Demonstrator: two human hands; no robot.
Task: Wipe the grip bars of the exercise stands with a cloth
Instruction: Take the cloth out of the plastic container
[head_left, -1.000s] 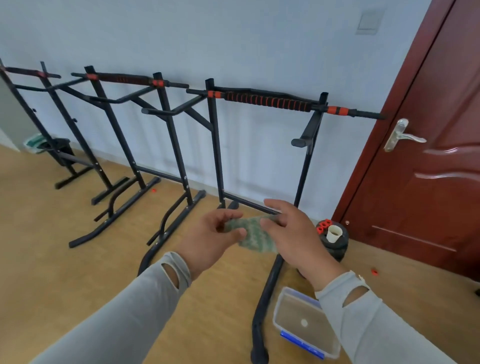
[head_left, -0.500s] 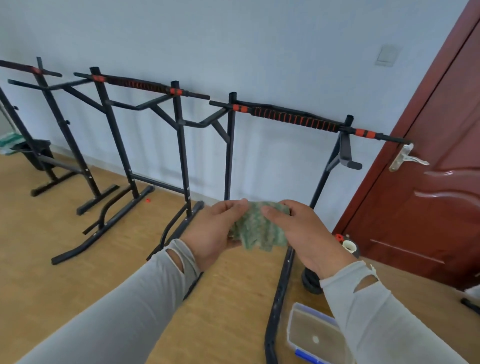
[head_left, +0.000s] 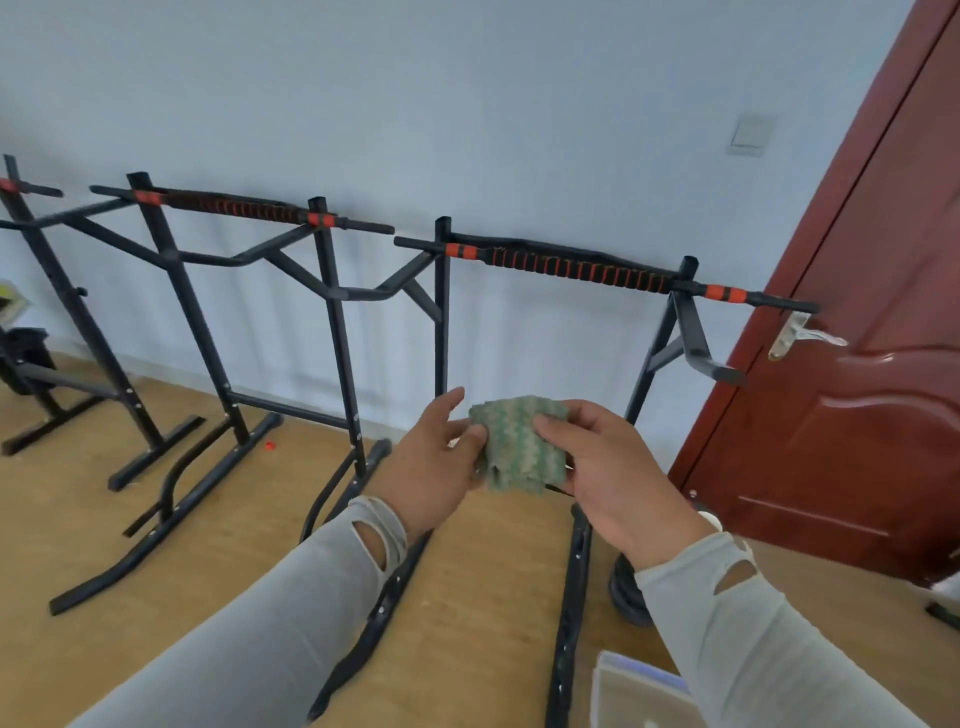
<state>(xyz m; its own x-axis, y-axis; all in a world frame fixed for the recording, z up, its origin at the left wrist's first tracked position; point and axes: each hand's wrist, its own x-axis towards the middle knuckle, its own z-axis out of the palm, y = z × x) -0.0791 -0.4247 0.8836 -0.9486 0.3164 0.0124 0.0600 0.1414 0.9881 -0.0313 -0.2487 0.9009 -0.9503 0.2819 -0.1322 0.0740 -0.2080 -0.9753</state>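
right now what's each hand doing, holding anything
Left hand: closed, pinching the left edge of the green cloth.
Right hand: closed, gripping the cloth's right side, thumb on top.

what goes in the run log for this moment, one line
phase: cloth prep | left hand: holds green cloth | right hand: holds cloth | nearest grip bar: untouched | contact: none

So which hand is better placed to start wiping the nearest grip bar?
Probably the right hand: it pinches the cloth directly below the nearest grip bar. The left hand also holds the cloth, but sits further aside.
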